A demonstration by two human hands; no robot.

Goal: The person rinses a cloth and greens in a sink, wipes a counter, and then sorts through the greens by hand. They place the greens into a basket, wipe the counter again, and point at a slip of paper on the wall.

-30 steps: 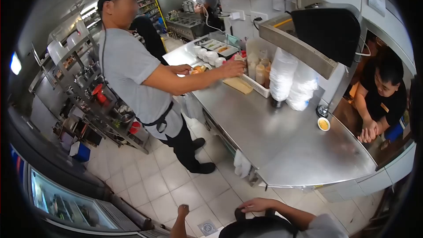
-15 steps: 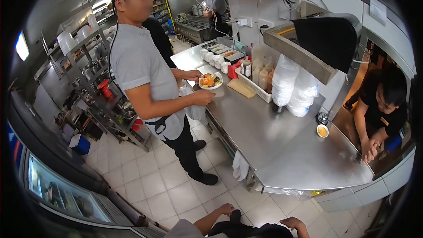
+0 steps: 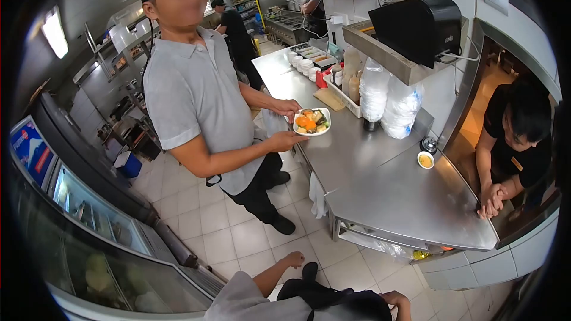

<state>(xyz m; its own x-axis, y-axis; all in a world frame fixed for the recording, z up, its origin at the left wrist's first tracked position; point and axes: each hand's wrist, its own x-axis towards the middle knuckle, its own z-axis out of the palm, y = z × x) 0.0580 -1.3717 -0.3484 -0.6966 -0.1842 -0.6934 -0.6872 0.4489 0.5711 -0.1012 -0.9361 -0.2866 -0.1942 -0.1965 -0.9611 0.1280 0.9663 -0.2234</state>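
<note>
My left hand (image 3: 293,260) hangs low over the tiled floor, its fingers loosely curled with nothing seen in them. At the lower right, my right hand (image 3: 392,299) is beside my dark apron (image 3: 339,303); it appears empty, its fingers loosely extended and partly hidden. Neither hand touches the steel counter (image 3: 380,202). Ahead, a co-worker in a grey shirt (image 3: 184,101) holds a white bowl of food (image 3: 312,122) in both hands. Orange, pale and dark pieces show in the bowl.
A small cup of yellow food (image 3: 425,160) stands on the counter near the serving window. Bagged containers (image 3: 401,110) and a sauce-bottle basket (image 3: 348,98) line its back. Another person (image 3: 514,142) leans there with clasped hands. A glass-door fridge (image 3: 101,202) stands left.
The co-worker has come closer, with the bowl held further out over the counter edge. My view has shifted, and my left hand appears higher and further left.
</note>
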